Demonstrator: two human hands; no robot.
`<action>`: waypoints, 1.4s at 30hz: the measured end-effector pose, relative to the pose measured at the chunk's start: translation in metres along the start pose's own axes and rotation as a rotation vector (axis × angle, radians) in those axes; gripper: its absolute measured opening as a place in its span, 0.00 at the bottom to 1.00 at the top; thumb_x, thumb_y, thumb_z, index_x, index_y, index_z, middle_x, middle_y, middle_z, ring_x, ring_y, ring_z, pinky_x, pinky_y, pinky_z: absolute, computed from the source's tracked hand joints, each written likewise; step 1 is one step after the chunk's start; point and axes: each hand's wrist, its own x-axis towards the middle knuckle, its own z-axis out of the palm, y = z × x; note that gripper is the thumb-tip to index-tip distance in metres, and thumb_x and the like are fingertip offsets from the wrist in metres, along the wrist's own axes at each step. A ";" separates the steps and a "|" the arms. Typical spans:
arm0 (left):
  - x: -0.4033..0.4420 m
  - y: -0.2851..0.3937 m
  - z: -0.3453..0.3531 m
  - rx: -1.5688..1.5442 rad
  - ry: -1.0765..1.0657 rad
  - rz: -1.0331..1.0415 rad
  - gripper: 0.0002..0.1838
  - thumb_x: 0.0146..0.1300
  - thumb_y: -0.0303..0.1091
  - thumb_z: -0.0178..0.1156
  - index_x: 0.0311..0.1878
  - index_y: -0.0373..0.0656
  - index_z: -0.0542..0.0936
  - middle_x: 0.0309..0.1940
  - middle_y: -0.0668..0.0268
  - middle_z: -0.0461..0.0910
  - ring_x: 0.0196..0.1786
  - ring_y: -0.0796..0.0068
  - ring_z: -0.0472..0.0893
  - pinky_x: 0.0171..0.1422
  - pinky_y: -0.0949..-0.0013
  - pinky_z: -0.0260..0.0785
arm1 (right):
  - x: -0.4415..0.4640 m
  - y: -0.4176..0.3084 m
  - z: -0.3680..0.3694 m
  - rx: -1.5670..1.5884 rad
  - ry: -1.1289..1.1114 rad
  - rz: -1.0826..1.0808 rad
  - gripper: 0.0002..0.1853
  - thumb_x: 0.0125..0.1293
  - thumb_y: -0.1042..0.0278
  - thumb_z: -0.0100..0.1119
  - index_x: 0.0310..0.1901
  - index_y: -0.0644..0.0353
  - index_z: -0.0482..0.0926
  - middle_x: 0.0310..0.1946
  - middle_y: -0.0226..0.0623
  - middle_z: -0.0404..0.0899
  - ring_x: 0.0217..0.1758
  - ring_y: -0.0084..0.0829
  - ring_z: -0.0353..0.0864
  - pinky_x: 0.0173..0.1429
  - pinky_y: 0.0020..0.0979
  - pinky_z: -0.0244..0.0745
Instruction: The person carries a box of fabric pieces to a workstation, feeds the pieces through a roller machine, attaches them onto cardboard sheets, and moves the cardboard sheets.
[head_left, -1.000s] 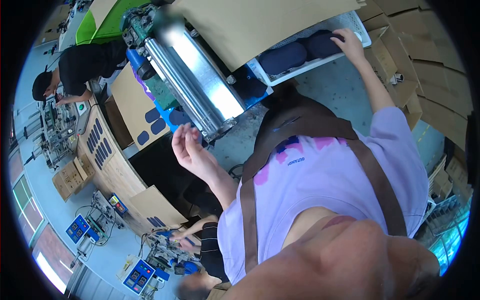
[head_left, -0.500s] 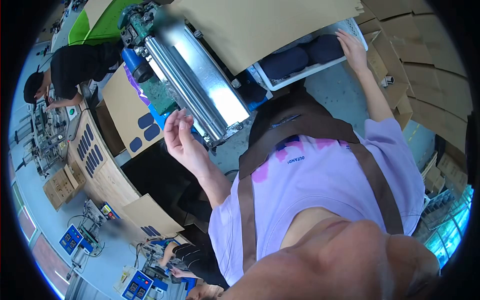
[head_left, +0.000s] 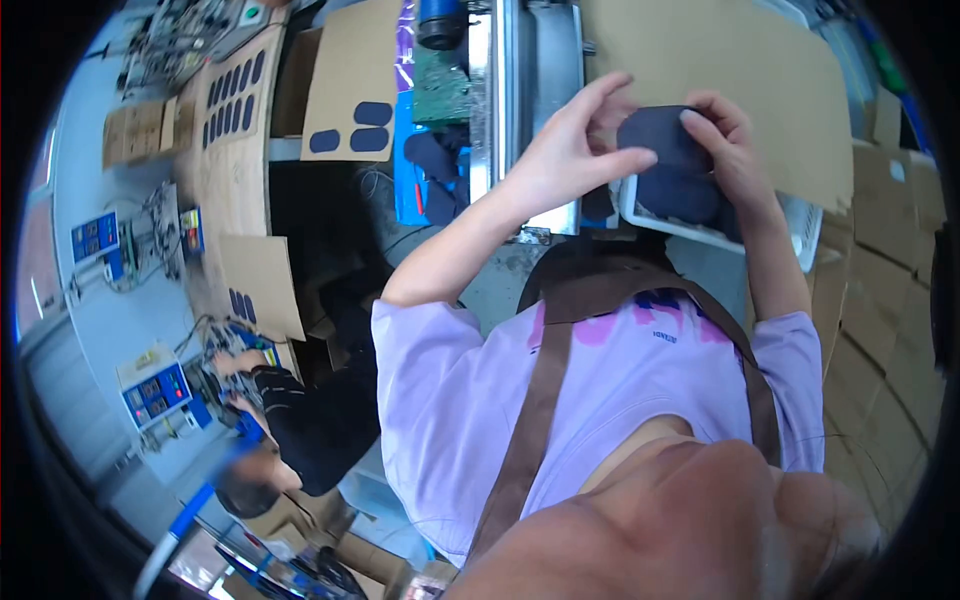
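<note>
My right hand (head_left: 732,150) is closed on a dark rounded pad (head_left: 655,135), thumb on its near face and fingers behind. The pad is held up over a white basket (head_left: 806,235) in which more dark pads (head_left: 682,195) lie; whether it is one piece or a few layers I cannot tell. My left hand (head_left: 585,145) is open at the pad's left side, its thumb tip overlapping the pad's edge and its fingers spread above. Left of it stands a machine with long metal rollers (head_left: 513,90).
A large cardboard sheet (head_left: 740,50) lies behind the basket. Dark oval pieces (head_left: 371,139) rest on another cardboard sheet (head_left: 345,60) at the left. A co-worker in black (head_left: 320,420) sits at the lower left beside a wooden bench (head_left: 235,180). Stacked cartons (head_left: 890,260) stand at the right.
The view has turned toward the basket. My right hand has left the basket's rim and now holds up a dark pad. My left hand has moved from the roller machine to the pad.
</note>
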 end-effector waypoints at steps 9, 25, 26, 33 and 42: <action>0.055 -0.014 -0.076 0.423 0.238 0.097 0.18 0.65 0.27 0.63 0.57 0.35 0.76 0.31 0.70 0.81 0.33 0.85 0.79 0.36 0.80 0.74 | 0.088 0.031 0.001 -0.159 0.016 -0.019 0.13 0.69 0.61 0.63 0.46 0.61 0.79 0.34 0.24 0.79 0.35 0.14 0.75 0.38 0.18 0.68; 0.045 -0.082 -0.165 0.530 0.551 0.163 0.08 0.61 0.24 0.60 0.43 0.37 0.83 0.34 0.63 0.79 0.33 0.76 0.79 0.41 0.72 0.72 | 0.174 0.065 0.060 -0.930 0.184 -0.451 0.12 0.66 0.58 0.63 0.42 0.57 0.80 0.31 0.44 0.83 0.34 0.44 0.83 0.38 0.39 0.76; 0.045 -0.081 -0.163 0.560 0.544 0.176 0.08 0.61 0.24 0.60 0.43 0.38 0.84 0.33 0.63 0.78 0.32 0.75 0.78 0.40 0.72 0.72 | 0.175 0.064 0.065 -0.987 0.201 -0.468 0.11 0.66 0.58 0.62 0.41 0.56 0.80 0.31 0.44 0.83 0.36 0.45 0.83 0.38 0.40 0.76; 0.055 -0.075 -0.158 0.717 0.519 0.116 0.10 0.63 0.34 0.62 0.42 0.38 0.86 0.33 0.59 0.78 0.33 0.65 0.80 0.41 0.64 0.73 | 0.176 0.067 0.087 -1.128 0.285 -0.672 0.09 0.65 0.59 0.62 0.41 0.53 0.80 0.31 0.39 0.82 0.37 0.43 0.83 0.40 0.42 0.77; 0.061 -0.085 -0.172 0.639 0.480 -0.018 0.15 0.65 0.37 0.66 0.45 0.33 0.85 0.25 0.68 0.80 0.28 0.83 0.75 0.33 0.75 0.68 | 0.140 0.059 0.080 -1.021 0.325 -0.744 0.13 0.64 0.68 0.63 0.50 0.55 0.78 0.40 0.37 0.80 0.44 0.39 0.80 0.46 0.38 0.76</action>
